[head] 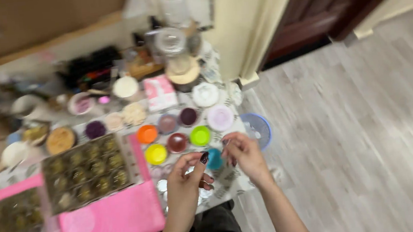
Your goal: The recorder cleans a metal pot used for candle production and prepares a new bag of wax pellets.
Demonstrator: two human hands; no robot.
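A grey wood-look floor [367, 132] fills the right of the view, with a dark door [326, 6] at the top and a cream wall corner beside it. On the left stands a crowded bench [232, 181], blurred by camera motion.

The left hand [185, 182] is over the bench's near edge, fingers curled, thumb raised with a dark-painted nail. It seems to pinch something small and pale, but the blur hides what it is. The right hand [244, 152] is just beside it, fingers bent inward toward the left hand; I cannot tell whether it grips anything. Between and just behind the hands sits a teal cup [214, 158], partly covered by them.

Small round cups lie in rows behind the hands: a yellow cup [156, 154], an orange cup [147, 134], a dark red cup [177, 142], a green cup [200, 135], and a pale lilac cup [220, 118]. A blue basket [260, 128] hangs past the bench's right edge.

To the left, a pink mat [111, 219] carries a tray [86, 171] of dark, round pieces in rows; a second tray [9, 227] lies at the far left. Further back are a pink packet [159, 92], a white lid [125, 87] and a clear jar [171, 42].
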